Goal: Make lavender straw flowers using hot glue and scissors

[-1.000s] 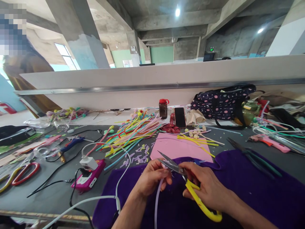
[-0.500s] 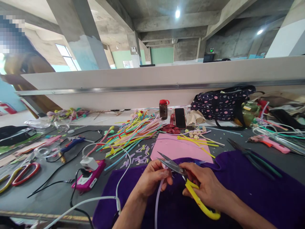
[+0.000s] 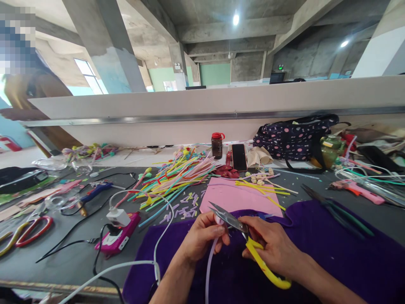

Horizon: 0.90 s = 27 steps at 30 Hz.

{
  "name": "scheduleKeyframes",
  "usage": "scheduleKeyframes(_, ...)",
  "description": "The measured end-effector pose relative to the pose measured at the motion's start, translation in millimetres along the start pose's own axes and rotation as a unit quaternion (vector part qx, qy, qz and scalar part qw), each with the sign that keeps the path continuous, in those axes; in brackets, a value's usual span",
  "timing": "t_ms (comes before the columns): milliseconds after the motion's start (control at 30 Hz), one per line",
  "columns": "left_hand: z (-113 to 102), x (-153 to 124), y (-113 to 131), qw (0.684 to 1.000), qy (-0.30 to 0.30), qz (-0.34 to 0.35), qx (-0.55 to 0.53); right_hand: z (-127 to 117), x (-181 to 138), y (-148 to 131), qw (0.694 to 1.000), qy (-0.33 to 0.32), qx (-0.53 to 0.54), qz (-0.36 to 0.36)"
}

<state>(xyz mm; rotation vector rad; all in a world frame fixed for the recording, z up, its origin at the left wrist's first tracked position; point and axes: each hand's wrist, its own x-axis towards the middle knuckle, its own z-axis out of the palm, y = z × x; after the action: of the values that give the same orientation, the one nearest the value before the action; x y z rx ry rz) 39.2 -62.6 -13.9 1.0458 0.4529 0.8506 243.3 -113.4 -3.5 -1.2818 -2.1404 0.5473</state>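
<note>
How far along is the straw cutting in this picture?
Done: short cut pieces lie beside the pink sheet. In hand: the left hand pinches a lilac straw while the right hand holds the scissors, blades at its tip. Left: a big pile of long straws looks uncut.

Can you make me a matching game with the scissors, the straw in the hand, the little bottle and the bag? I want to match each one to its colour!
Things:
1. scissors
2. straw
3. bottle
4. bag

Colours:
a. dark with pink dots
b. red lid
c. yellow handles
d. pale lilac

Pairs: 1-c, 2-d, 3-b, 4-a
</note>
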Motion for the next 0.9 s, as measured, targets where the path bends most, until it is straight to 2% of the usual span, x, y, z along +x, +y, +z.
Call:
scheduleKeyframes(200, -0.5, -1.0, 3.4, 0.999, 0.038, 0.032, -0.016, -10.4, -5.0, 7.4, 0.997, 0.059, 0.036, 0.038)
scheduleKeyframes(333, -3.2, -1.8, 4.3, 0.995, 0.055, 0.054, -0.059, -23.3, -19.5, 26.0, 0.993, 0.095, -0.008, 0.073)
scheduleKeyframes(467, -2.5, -1.8, 3.9, 0.994, 0.055, 0.049, -0.076, -30.8, -37.0, 38.6, 0.99, 0.066, -0.04, 0.123)
scheduleKeyframes(567, -0.3, -1.0, 2.9, 0.995, 0.047, 0.032, -0.085, -31.9, -43.0, 38.0, 0.989, 0.047, -0.039, 0.135)
scheduleKeyframes(900, 3.9, 1.4, 2.6, 0.999, 0.025, 0.003, -0.039, -33.6, -21.1, 9.2, 0.998, -0.004, -0.008, 0.064)
